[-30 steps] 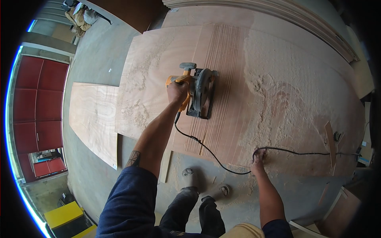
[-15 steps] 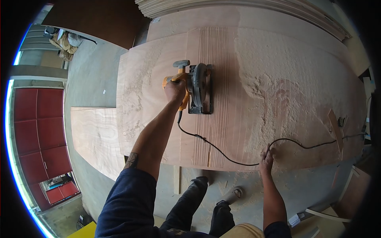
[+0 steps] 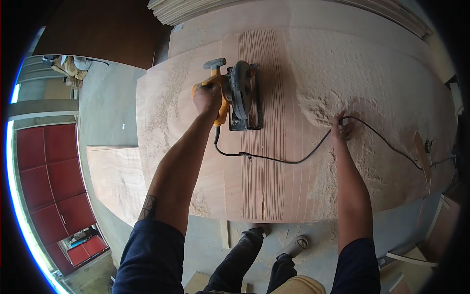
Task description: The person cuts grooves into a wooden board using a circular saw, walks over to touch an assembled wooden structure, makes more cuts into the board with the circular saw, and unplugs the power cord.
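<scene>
My left hand (image 3: 208,99) is wrapped round the rear handle of a yellow and black circular saw (image 3: 240,90). The saw's base plate rests on a large plywood sheet (image 3: 196,171), beside a band of several narrow parallel cuts (image 3: 264,186). From the saw's handle a black power cord (image 3: 306,156) runs across the sheet to the right. My right hand (image 3: 342,128) is closed on that cord above a heap of sawdust (image 3: 318,109). Its fingertips are partly hidden. The saw's blade is hidden by the guard.
A loose wood strip (image 3: 421,154) lies at the sheet's right end, near the cord. Stacked boards (image 3: 196,9) stand at the back. Another plywood piece (image 3: 115,174) lies low at the left. Offcuts (image 3: 410,258) sit on the floor at the lower right.
My right hand has moved forward from the sheet's near edge to the sawdust heap, drawing the cord with it. The view has shifted slightly; the saw stays by the band of cuts.
</scene>
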### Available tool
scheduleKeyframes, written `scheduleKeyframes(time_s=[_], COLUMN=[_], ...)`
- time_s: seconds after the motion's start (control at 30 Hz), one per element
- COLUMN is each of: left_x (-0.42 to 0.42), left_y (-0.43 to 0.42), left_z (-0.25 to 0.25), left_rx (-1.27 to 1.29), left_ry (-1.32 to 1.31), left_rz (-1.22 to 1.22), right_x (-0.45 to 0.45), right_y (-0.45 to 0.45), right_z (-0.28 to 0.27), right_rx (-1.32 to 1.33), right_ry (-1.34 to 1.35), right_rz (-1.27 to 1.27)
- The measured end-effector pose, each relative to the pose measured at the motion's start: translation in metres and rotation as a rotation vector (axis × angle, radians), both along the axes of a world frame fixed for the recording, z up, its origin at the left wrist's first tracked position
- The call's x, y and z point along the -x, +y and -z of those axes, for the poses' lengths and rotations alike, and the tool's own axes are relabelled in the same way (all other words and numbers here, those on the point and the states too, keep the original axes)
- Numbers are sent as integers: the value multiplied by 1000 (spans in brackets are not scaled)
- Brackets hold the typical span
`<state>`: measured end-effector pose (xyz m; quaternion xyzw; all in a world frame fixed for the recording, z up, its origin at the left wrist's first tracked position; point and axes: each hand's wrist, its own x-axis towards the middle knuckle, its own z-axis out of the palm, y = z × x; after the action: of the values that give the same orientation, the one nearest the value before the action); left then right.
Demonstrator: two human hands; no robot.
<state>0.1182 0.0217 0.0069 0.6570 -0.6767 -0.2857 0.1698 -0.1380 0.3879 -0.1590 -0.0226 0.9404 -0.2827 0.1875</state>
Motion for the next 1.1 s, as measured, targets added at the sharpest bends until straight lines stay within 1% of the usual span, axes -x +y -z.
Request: scheduleKeyframes(time_s=[0.03, 0.07, 0.13, 0.17, 0.23, 0.27, 0.33, 0.37, 0.4, 0.47, 0.5, 0.53, 0.6, 0.63, 0.67, 0.73, 0.77, 0.8, 0.83, 0.9, 0.97, 1.03, 1.1], left_x=[4, 8, 16, 20, 29, 32, 42, 46, 48, 55, 61, 66, 74, 78, 82, 91, 96, 100, 105, 114, 123, 130, 140], left_y=[-7, -13, -24, -29, -42, -46, -58, -65, -74, -87, -92, -96, -108, -114, -120, -127, -131, -134, -137, -145, -153, -162, -175], left_z=[2, 4, 5, 6, 10, 12, 12, 11, 16, 21, 22, 23, 25, 24, 22, 18, 16, 12, 8, 6, 6, 7, 9], left_rx=[-3, 7, 20, 19, 21, 15, 54, 56, 38, 21, 79, 136, 134, 133, 139, 33, 37, 13, -12, 5, 18, 29, 45], left_ry=[-2, 12, 6, 1, 41, 34, 44, 46, 62, 72, 56, 41, 49, 60, 57, 51, 48, 56, 67, 84, 106, 113, 90], left_rz=[-2, 2, 8, 5, -17, -17, -16, -18, 2, 28, 28, 25, 30, 29, 32, 19, 22, 18, 13, 11, 7, 29, 33], right_x=[8, 13, 19, 17, 15, 15, 19, 14, 9, 3, 0, 2, 2, 0, -1, -3, -4, -6, -6, -8, -6, -4, 0], right_y=[-14, -29, -32, -27, -34, -32, -33, -37, -40, -45, -47, -45, -43, -49, -51, -53, -54, -57, -53, -50, -50, -61, -50], right_z=[0, 1, 25, 41, 50, 52, 34, 30, 34, 19, 12, 15, 19, 6, -8, -9, -9, -13, -6, 0, 2, -18, -14], right_rx=[-3, -153, -309, -155, 5, -10, 11, 13, -148, -219, -254, -248, -222, -208, -262, -289, -302, -397, -393, -385, -456, -505, -300], right_ry=[-2, -185, -373, -354, -340, -454, -652, -649, -512, -468, -447, -432, -434, -434, -447, -446, -445, -426, -423, -417, -400, -384, -542], right_rz=[-2, -17, -35, -137, -242, -224, -286, -288, -241, -207, -189, -235, -284, -308, -260, -241, -232, -214, -203, -182, -173, -162, -207])
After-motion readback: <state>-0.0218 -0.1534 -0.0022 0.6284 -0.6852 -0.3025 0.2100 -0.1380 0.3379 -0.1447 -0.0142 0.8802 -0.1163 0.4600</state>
